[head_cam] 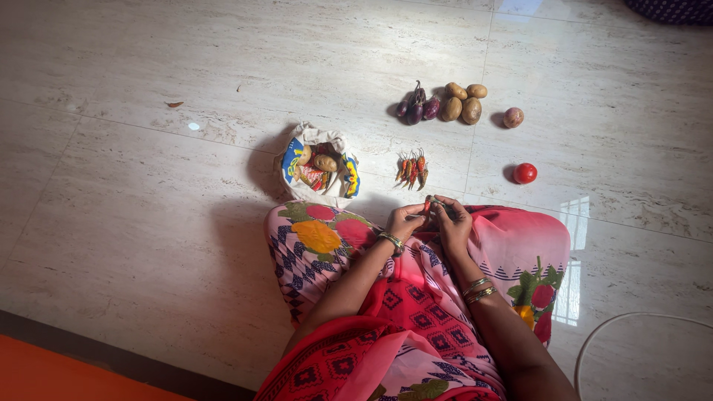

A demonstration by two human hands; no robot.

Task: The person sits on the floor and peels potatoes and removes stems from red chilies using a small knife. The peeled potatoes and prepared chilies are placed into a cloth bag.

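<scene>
Where both hands meet, fingers pinch a green chilli.

A small, slender, dark greenish thing, likely a chilli, sits pinched between the fingertips of both hands, just above the lap. Only a short part of it shows past the fingers; the rest is hidden, so its full shape cannot be told. It lies roughly level, near the heap of red chillies on the floor.
</scene>
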